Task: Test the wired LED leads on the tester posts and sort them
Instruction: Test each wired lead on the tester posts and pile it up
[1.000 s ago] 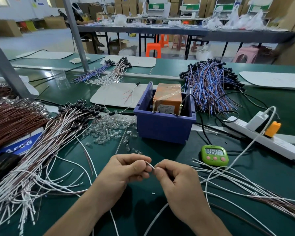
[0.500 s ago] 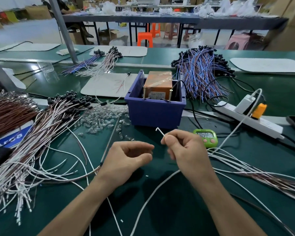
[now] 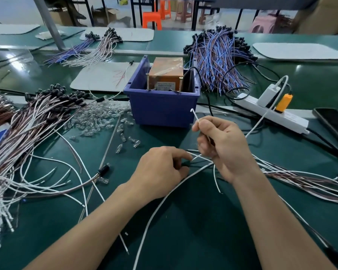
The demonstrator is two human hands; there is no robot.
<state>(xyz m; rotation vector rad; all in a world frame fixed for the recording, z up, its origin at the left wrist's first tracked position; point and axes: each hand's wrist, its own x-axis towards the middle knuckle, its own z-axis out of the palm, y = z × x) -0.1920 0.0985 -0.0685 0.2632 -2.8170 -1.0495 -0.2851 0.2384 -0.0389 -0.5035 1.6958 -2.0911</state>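
The white lead (image 3: 195, 117) stands up from my right hand (image 3: 222, 147), pinched between thumb and forefinger; its lower run is hidden behind my palm. Just beyond, the blue bin (image 3: 160, 110) holds the orange tester (image 3: 166, 73) with its posts (image 3: 148, 82). My left hand (image 3: 160, 168) curls onto leads on the surface (image 3: 193, 221); whether it pinches one I cannot tell.

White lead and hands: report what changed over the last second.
The left hand let go of the tip of the white lead and dropped to the loose wires on the bench; whether it grips one is unclear. The right hand kept its pinch and lifted the tip toward the blue bin. Bin, tester and wire bundles stayed put.
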